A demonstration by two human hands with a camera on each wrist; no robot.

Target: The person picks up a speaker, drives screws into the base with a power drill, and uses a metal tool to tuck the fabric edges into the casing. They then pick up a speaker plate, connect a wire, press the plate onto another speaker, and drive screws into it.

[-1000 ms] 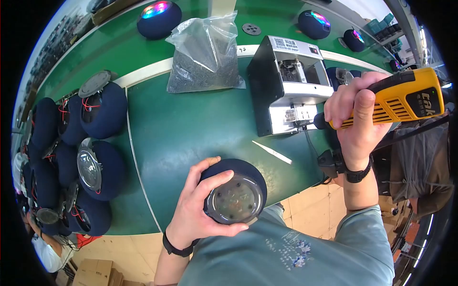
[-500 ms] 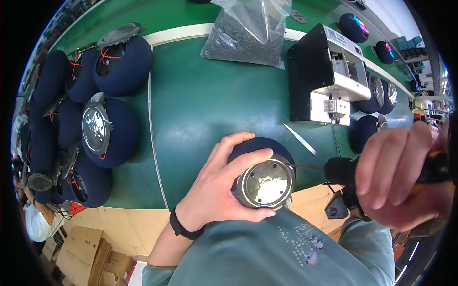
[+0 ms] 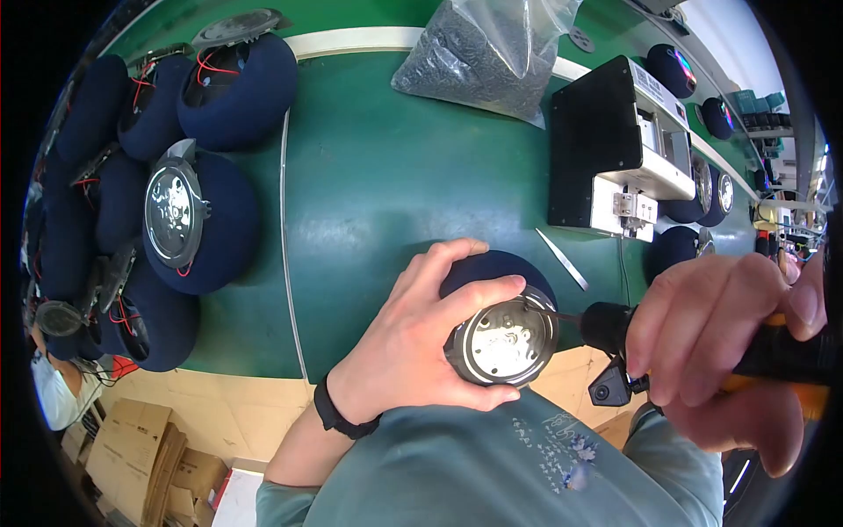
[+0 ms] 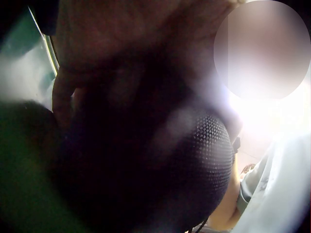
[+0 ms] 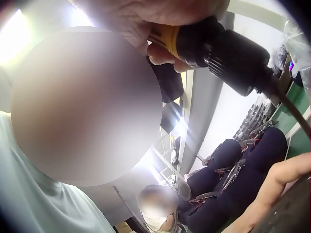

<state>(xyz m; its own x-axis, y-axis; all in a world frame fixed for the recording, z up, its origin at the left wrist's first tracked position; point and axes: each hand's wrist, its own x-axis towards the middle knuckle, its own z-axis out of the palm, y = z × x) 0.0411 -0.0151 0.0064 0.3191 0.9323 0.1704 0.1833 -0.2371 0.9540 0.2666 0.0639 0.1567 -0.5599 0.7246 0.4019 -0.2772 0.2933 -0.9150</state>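
In the head view the left hand [image 3: 413,329] grips a round navy fabric-covered unit [image 3: 500,263], fingers and thumb around its sides. Its glossy round base cover [image 3: 509,342] with small dark holes faces up. The right hand [image 3: 720,342] is curled round a yellow and black electric screwdriver [image 3: 606,328]; its thin bit reaches the upper right edge of the cover, and whether it sits in a hole I cannot tell. The right wrist view shows the screwdriver's black ribbed nose [image 5: 238,60]. The dark mesh side of the unit [image 4: 214,150] fills much of the left wrist view.
Several navy units with loose covers and red wires [image 3: 237,97] crowd the left. A bag of dark screws [image 3: 483,61] lies at the back, a black and silver machine [image 3: 597,149] at the right. White tweezers [image 3: 562,259] lie before the machine. Cardboard boxes [image 3: 132,448] stand below left.
The right hand has brought the screwdriver from beside the machine down to the cover. The left hand and unit have shifted right in the head view, which has also moved.
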